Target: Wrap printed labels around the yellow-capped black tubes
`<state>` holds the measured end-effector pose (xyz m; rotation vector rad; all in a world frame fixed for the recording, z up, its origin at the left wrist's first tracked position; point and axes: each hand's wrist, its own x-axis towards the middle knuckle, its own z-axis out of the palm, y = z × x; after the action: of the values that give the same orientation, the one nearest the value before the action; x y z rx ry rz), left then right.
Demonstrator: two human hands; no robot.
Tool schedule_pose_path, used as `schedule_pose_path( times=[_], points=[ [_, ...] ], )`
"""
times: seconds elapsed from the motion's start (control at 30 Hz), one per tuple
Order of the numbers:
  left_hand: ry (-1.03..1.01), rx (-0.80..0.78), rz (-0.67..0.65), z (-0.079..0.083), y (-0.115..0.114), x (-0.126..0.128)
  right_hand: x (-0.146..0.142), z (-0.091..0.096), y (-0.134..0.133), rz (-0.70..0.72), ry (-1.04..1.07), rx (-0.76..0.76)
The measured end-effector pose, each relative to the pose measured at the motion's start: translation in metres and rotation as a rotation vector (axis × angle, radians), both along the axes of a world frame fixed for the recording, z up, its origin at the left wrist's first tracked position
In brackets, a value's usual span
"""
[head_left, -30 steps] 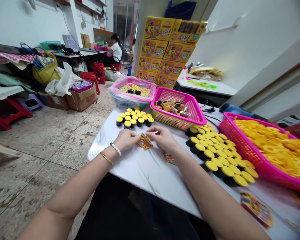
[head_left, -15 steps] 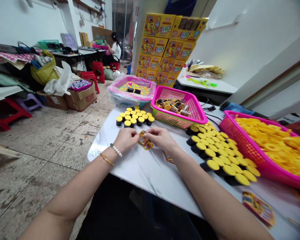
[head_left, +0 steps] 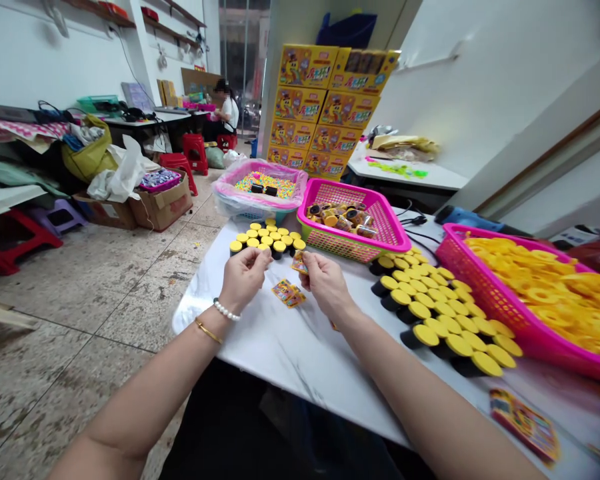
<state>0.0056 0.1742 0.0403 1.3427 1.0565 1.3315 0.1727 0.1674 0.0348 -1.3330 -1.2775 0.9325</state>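
Note:
My right hand (head_left: 326,281) pinches a small yellow printed card (head_left: 299,263) between thumb and fingers, above the marble-patterned table (head_left: 280,353). My left hand (head_left: 244,279), wearing a pearl bracelet and a gold bangle, has its fingertips pressed together; whether anything tiny is between them cannot be seen. Below and between both hands, a few similar printed cards (head_left: 289,293) lie overlapping on the table. Just beyond the hands stands a group of small black containers with yellow lids (head_left: 267,241). Another card edge shows partly from under my right wrist.
A larger group of yellow-lidded black containers (head_left: 437,300) stands to the right, beside a pink basket (head_left: 480,293) of yellow plastic rings. Behind are a pink-green basket (head_left: 395,230) and a plastic-lined tub (head_left: 225,200) of coloured beads. A card stack (head_left: 525,425) lies near right.
My hands have moved apart and lifted from the cards on the table. One card has come up in my right hand, while the others stay lying between the hands.

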Motion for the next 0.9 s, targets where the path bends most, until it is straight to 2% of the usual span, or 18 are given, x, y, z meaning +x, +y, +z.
schedule_pose_path(
  times=[0.1,0.27,0.57,0.7,0.77,0.9],
  points=[
    [-0.041,0.027,-0.048,0.004,-0.004,0.000,0.000,-0.001,-0.001,-0.027,-0.111,0.058],
    [-0.049,0.044,-0.057,0.007,-0.006,0.000,-0.003,-0.004,-0.004,-0.021,-0.253,0.154],
    [0.146,0.139,-0.056,0.005,-0.006,0.000,-0.006,-0.002,-0.010,-0.034,-0.515,0.289],
    [0.061,0.127,0.124,0.003,-0.004,0.000,-0.007,0.000,-0.011,-0.084,-0.593,0.290],
    [0.049,0.118,0.167,0.003,-0.004,0.000,-0.006,0.000,-0.011,-0.112,-0.599,0.271],
    [0.179,0.197,0.040,0.003,-0.006,0.000,-0.004,-0.002,-0.009,-0.088,-0.612,0.299]
  ],
)
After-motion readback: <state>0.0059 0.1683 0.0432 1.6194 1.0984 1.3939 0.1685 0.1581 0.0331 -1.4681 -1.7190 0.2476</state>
